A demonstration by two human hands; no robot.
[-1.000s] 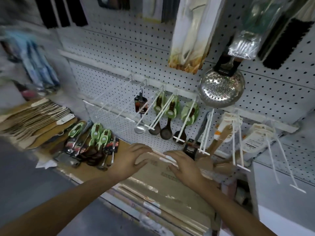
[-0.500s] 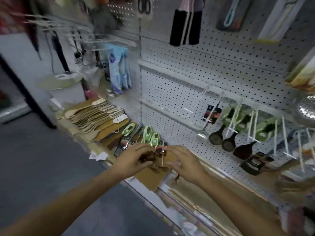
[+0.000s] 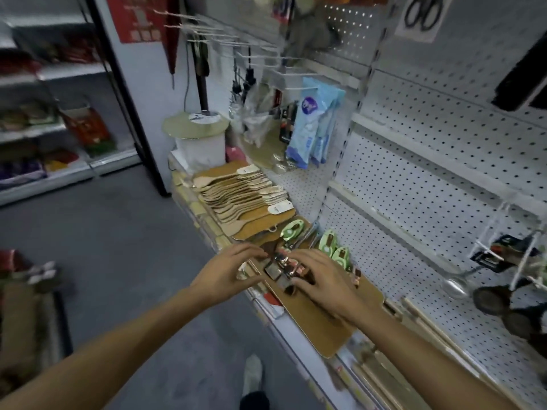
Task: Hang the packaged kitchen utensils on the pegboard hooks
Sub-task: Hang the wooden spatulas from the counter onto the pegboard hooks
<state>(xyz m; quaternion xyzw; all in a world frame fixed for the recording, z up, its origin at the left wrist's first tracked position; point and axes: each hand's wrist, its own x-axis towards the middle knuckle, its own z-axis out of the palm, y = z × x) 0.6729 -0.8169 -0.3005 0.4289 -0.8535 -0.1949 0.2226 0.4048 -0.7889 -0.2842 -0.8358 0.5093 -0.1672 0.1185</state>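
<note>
— Where are the packaged utensils (image 3: 288,266) now?

— In a loose pile on the brown board (image 3: 328,315) at the shelf's near edge, left of the pegboard hooks (image 3: 503,232). I have both hands on them — the left hand (image 3: 229,272) curls its fingers at the pile's left end, the right hand (image 3: 321,279) lies over the packs with fingers bent. Whether either grip has actually closed on a pack, I cannot tell; blur hides the fingertips.

— Why both hands?

— I judge it is to gather several carded packs together before lifting.

— And against half a second ago?

— My view has swung left — the wooden spatulas (image 3: 236,196) sit mid-frame, and the hung ladles (image 3: 497,297) have slid to the right edge. The hands have closed in over the pile.
</note>
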